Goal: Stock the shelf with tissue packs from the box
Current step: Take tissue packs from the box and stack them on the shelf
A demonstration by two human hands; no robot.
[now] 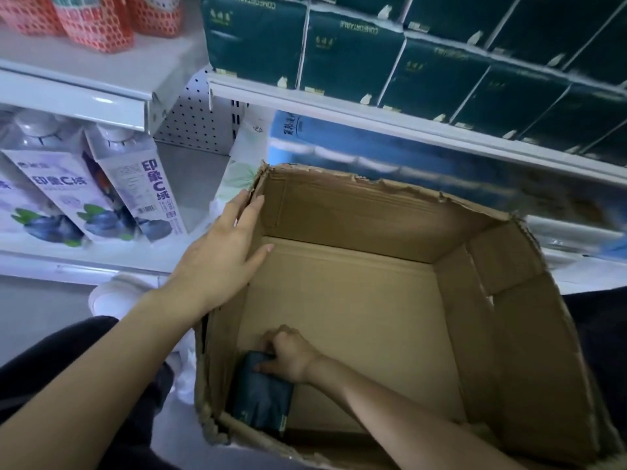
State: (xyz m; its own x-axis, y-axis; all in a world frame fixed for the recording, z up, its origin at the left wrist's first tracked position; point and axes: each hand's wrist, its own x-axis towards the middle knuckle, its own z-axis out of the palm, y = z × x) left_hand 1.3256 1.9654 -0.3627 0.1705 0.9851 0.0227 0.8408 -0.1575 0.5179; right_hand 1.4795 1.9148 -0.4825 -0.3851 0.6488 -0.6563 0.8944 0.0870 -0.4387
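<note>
- Spanning the top of the view, the shelf is a white metal unit with a perforated back panel and several tiers.
- The cardboard box stands open in front of the shelf. Its top edges are torn and ragged. Most of its floor is bare.
- The stocked tissue packs are dark green with light print. They stand side by side in a close row on the upper right tier, with more stacked above them.
- The blue packs lie on the tier below, directly behind the far wall of the box.
- The drink cartons are white and purple with a blueberry picture. They stand on the lower left tier and lean to one side.
- The red-patterned pouches stand on the upper left tier.
- The left hand is released. Its fingers are straight and rest along the rim of the box's left wall, close to the far left corner. The thumb points into the box.
- The tissue pack is dark green. It lies on the box floor in the near left corner, against the left wall.
- The right hand reaches down inside the box and grasps the tissue pack. Its fingers are curled over the far end of the pack.
</note>
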